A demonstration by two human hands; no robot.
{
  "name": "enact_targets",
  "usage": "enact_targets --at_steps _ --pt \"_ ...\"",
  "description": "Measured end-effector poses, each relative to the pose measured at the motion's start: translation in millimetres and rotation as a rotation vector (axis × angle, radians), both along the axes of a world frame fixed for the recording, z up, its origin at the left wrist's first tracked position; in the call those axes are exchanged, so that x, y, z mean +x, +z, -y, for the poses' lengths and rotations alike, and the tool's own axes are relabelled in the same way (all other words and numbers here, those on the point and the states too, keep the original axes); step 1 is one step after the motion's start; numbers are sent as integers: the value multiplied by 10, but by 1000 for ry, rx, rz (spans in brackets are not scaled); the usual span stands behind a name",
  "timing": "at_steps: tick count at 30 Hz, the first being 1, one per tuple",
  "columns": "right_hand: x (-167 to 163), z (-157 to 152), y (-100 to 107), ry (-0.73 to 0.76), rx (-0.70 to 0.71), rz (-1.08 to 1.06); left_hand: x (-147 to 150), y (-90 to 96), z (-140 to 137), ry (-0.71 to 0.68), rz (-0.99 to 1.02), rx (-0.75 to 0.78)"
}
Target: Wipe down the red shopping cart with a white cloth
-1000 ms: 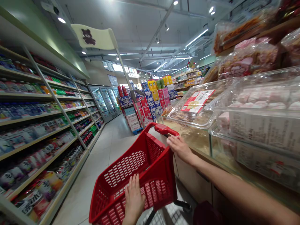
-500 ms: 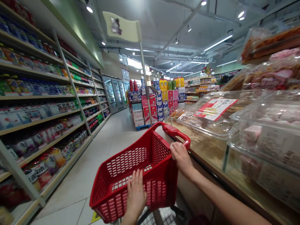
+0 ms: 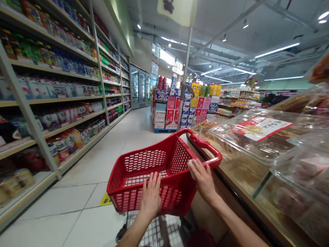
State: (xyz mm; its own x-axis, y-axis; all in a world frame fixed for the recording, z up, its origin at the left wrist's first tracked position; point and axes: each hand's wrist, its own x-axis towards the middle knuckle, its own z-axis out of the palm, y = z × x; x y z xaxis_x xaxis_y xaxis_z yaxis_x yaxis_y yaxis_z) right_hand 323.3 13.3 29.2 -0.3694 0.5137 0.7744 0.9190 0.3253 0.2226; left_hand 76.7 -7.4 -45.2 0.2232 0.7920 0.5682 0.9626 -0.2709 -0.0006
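A red plastic shopping cart (image 3: 123, 181) stands at an angle in front of me, its basket holding nothing that I can see. My left hand (image 3: 151, 197) rests on the near rim, fingers stretched out over the edge into the basket. At the rear corner, beside the red handle (image 3: 205, 145), my right hand (image 3: 202, 175) has its fingers bent over the rim; its thumb is hidden. A pole (image 3: 186, 58) with a pale flag (image 3: 177, 12) rises behind the basket.
Drink shelves (image 3: 74, 99) line the left side of the tiled aisle (image 3: 123, 133). A display counter with clear plastic lids (image 3: 246, 137) runs close along the right. Stacked drink cartons (image 3: 171, 109) stand ahead, near glass-door fridges (image 3: 140, 85). A yellow floor sticker (image 3: 106, 199) lies left of the cart.
My view has turned left and dipped, so the shelves and cartons appear farther right. The cart has swung slightly, showing more floor beneath it. Both hands remain on its rim.
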Motion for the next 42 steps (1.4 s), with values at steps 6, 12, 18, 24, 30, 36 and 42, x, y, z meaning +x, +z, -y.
enact_targets --at_steps 6,12,18,24,30,36,42 --pt "-67 37 -66 2 27 -65 17 -107 133 96 37 50" --pt "236 70 10 -27 84 -192 -20 -50 157 88 -18 19" --pt "487 195 -507 90 27 -287 -12 -75 158 117 48 2" --pt "498 189 -291 37 55 -563 -39 0 153 105 30 -40" --pt "213 91 -462 229 22 -405 -65 64 157 94 68 -84" --pt "152 176 -457 231 34 -416 -115 83 146 67 89 -114" --pt "110 207 -579 283 -43 -187 -146 39 120 41 98 -100"
